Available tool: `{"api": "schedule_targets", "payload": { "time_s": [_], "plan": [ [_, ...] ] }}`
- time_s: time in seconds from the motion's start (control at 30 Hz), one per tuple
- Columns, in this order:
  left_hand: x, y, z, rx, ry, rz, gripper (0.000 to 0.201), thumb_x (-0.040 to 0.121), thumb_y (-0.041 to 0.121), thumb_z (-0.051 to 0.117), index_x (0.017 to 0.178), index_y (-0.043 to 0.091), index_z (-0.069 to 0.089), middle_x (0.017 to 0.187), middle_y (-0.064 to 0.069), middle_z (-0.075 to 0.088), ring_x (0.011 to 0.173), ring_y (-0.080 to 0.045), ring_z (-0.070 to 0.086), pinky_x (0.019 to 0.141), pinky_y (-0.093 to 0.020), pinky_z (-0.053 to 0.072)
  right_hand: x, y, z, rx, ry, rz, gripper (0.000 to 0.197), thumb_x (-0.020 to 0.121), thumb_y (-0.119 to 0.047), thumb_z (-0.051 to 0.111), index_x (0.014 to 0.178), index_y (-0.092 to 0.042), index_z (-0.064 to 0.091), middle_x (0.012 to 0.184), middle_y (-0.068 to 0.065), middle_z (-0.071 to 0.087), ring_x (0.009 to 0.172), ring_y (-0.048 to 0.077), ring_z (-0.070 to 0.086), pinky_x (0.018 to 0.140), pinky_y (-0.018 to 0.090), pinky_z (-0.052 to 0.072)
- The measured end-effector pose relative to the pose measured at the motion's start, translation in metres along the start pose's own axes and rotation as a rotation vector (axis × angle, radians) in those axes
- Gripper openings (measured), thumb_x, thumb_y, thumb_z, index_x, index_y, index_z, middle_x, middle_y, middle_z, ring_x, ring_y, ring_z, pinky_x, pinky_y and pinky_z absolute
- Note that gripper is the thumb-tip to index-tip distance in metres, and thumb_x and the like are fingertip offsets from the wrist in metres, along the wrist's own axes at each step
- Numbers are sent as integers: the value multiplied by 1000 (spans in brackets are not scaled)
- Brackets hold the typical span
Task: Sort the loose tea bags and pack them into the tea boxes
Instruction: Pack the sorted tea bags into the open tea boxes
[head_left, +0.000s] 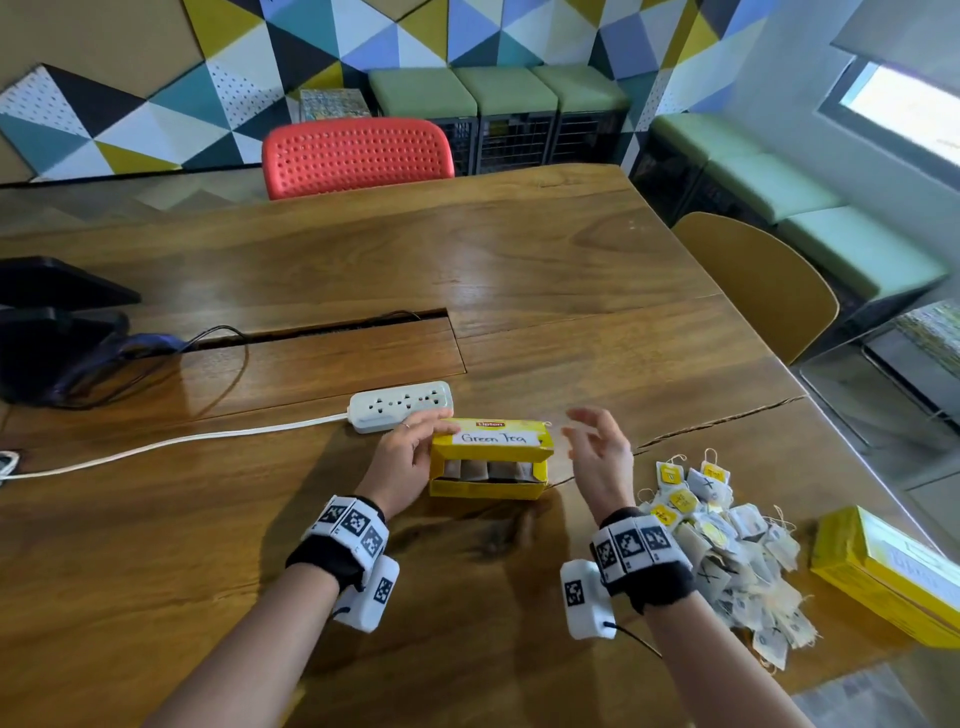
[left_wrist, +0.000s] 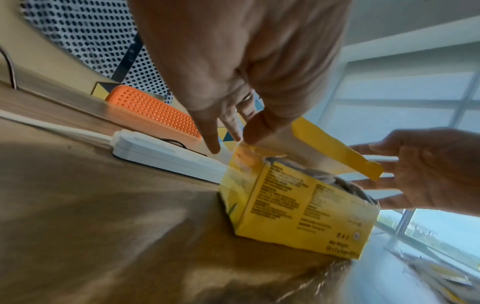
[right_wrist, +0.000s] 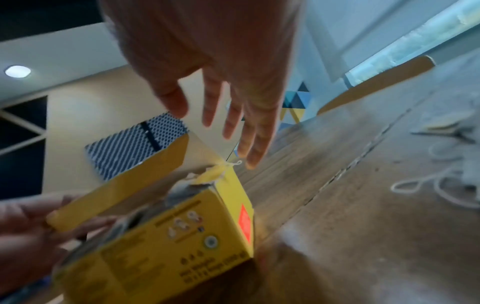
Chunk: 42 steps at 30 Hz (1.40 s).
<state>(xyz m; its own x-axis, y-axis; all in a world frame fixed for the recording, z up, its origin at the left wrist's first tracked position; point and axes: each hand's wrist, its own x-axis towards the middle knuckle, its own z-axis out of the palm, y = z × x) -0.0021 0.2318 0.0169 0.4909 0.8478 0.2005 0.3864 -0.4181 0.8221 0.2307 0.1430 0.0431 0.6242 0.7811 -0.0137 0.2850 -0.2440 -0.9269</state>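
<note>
The head view looks forward and down over the bench (head_left: 519, 270) from above; each wrist view sits low and close, aimed along its fingers; all three share the yellow box (head_left: 491, 460)

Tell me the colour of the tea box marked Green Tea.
Yellow, with a white handwritten label; the tea box shows best in the head view.

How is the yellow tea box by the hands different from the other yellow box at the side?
The yellow cardboard Green Tea box stands open in front of the person, lid up, tea bags showing inside; the second yellow cardboard box lies at the table's right edge, and its inside cannot be seen. The left hand holds the first; nothing touches the second. Both are yellow with white labels.
</note>
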Motion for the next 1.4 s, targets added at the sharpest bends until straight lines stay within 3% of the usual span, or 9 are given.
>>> {"api": "schedule_targets", "payload": {
  "time_s": [0.13, 0.23, 0.4, 0.5, 0.57, 0.83, 1.13, 1.27, 1.4],
  "plan": [
    [-13, -4, -4, 45, -202, -96, 63, 76, -3, 52, 126, 35, 58, 143, 20, 41, 133, -3, 38, 107, -18, 30, -9, 9, -2, -214, -344, -155, 41, 84, -27, 70, 123, -29, 61, 130, -6, 55, 119, 10, 53, 96, 30, 45],
    [-20, -5, -4, 21, -275, -105, 66, 73, 19, 61, 135, 35, 49, 150, 22, 30, 138, 1, 28, 111, -23, 24, -14, 17, 1, -288, -408, -172, 48, 80, -32, 76, 125, -31, 62, 142, -9, 47, 129, 10, 44, 102, 35, 42],
    [-18, -5, 1, 59, -178, -102, 58, 84, 29, 71, 138, 28, 50, 149, 18, 33, 136, -1, 31, 113, -24, 24, -6, 11, 1, -180, -249, -66, 48, 86, -28, 69, 131, -19, 56, 128, -4, 53, 112, 11, 56, 92, 32, 49],
    [-11, -6, 2, 58, -110, -67, 48, 88, 28, 67, 134, 24, 54, 144, 12, 44, 133, -7, 40, 114, -33, 32, 13, 16, 4, -81, -193, 177, 34, 93, -18, 55, 127, -18, 57, 126, -1, 59, 113, 17, 58, 96, 43, 50],
    [-6, -4, 3, 67, -55, -49, 42, 89, 28, 65, 130, 23, 58, 138, 9, 52, 129, -9, 46, 111, -38, 37, 23, 23, 9, -75, -199, 213, 28, 92, -13, 52, 115, -23, 64, 117, -2, 66, 110, 18, 60, 96, 49, 50],
    [20, 16, 8, 19, 115, -316, 37, 91, 46, 57, 117, 21, 64, 116, 1, 67, 110, -15, 59, 93, -38, 51, 31, 10, 26, -88, -122, 207, 15, 86, -14, 70, 93, -26, 65, 88, -6, 67, 88, 18, 67, 85, 45, 56],
    [32, 24, 10, 90, 174, -422, 42, 89, 58, 52, 101, 20, 64, 102, 0, 70, 100, -18, 63, 76, -38, 55, 35, -3, 27, -192, 45, 255, 17, 75, -16, 81, 90, -16, 73, 84, 1, 73, 80, 13, 66, 83, 27, 53],
    [32, 23, 11, 68, 179, -442, 52, 88, 61, 51, 109, 15, 64, 104, -1, 70, 102, -17, 64, 77, -39, 56, 22, -10, 31, -231, 54, 157, 13, 75, -16, 80, 87, -15, 74, 82, 1, 73, 79, 13, 67, 78, 22, 51],
    [29, 30, 11, 41, 186, -426, 47, 90, 52, 54, 116, 13, 63, 111, -3, 69, 108, -18, 62, 83, -38, 55, 10, -9, 44, -383, -28, 50, 11, 79, -27, 75, 90, -25, 77, 86, -3, 74, 87, 16, 67, 80, 32, 55]
  ]
}}
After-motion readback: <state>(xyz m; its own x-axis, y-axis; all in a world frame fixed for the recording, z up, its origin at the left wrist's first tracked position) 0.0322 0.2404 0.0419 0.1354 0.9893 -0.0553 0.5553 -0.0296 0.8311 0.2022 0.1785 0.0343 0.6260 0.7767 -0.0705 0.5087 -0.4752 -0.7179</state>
